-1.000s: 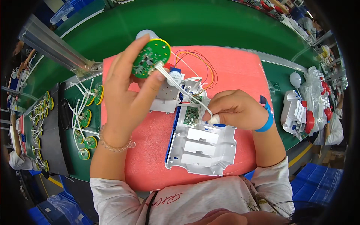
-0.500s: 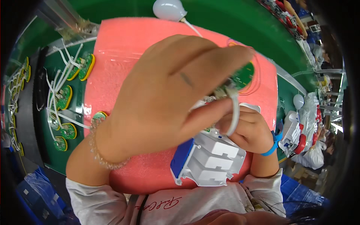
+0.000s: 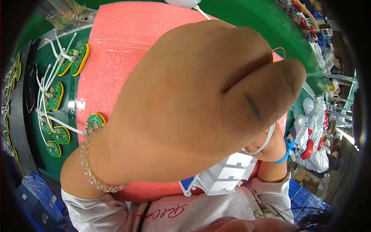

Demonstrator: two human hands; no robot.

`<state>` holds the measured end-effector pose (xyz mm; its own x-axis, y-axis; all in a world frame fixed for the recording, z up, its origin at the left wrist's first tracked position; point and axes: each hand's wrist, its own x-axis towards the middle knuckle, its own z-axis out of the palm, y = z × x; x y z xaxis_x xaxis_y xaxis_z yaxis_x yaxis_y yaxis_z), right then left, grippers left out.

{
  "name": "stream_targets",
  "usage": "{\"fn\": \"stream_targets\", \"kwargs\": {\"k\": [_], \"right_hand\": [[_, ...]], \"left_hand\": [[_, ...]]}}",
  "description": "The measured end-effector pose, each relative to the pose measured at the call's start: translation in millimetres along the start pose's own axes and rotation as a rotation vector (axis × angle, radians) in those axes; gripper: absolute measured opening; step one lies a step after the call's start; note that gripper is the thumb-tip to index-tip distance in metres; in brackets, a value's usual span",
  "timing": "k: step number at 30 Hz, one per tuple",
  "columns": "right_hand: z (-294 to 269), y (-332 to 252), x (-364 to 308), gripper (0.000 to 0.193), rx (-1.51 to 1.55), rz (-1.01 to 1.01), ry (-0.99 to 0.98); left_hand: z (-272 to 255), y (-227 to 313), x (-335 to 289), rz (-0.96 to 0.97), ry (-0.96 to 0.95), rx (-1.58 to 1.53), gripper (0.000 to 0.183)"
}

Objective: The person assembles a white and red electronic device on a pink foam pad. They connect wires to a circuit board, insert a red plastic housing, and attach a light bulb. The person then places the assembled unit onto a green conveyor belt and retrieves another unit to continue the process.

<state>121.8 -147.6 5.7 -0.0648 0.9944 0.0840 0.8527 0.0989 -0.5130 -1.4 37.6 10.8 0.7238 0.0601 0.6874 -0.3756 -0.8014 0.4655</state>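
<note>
My left hand [image 3: 193, 104] fills the middle of the view, raised close to the camera. Its thumb presses against the curled fingers, and whatever is in them is hidden behind the hand. Lower and to the right, my right hand [image 3: 276, 145] is mostly covered by the left; the bit of fingers that shows is curled. A thin white cable [image 3: 264, 146] loops past those fingers. Just below both hands is a white plastic housing [image 3: 228, 174] with stepped compartments and a blue side [image 3: 187, 185], its upper part hidden. What the right fingers grip cannot be made out.
A pink foam mat [image 3: 104, 65] covers the bench. Along its left lie several green circuit boards [image 3: 56, 96] with yellow rims and white cables [image 3: 48, 83]; one board [image 3: 95, 120] rests on the mat's edge. A white rounded bulb-like part [image 3: 183, 2] sits beyond the mat, and red-and-white parts [image 3: 307, 149] are at right.
My left hand has risen toward the camera and right, now covering the round green board and much of the right hand and housing. The view has shifted slightly.
</note>
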Motion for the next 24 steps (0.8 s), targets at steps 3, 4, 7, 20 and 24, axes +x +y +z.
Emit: {"fn": "stream_targets", "kwargs": {"k": [3,4,7,20,24], "right_hand": [[4,8,7,0.02,0.001,-0.074,-0.011],[4,7,7,0.019,-0.02,-0.068,-0.009],[5,6,8,0.019,-0.053,-0.071,-0.003],[7,3,3,0.018,-0.031,-0.061,0.034],[12,2,1,0.019,-0.008,-0.038,0.083]], "left_hand": [[-2,1,-5,-0.031,0.023,0.043,0.05],[0,1,-2,-0.024,0.026,0.035,0.05],[1,-1,-1,-0.029,0.028,0.026,0.05],[4,1,0,-0.006,0.037,0.003,0.05],[6,-1,0,0.003,0.039,-0.009,0.05]]}}
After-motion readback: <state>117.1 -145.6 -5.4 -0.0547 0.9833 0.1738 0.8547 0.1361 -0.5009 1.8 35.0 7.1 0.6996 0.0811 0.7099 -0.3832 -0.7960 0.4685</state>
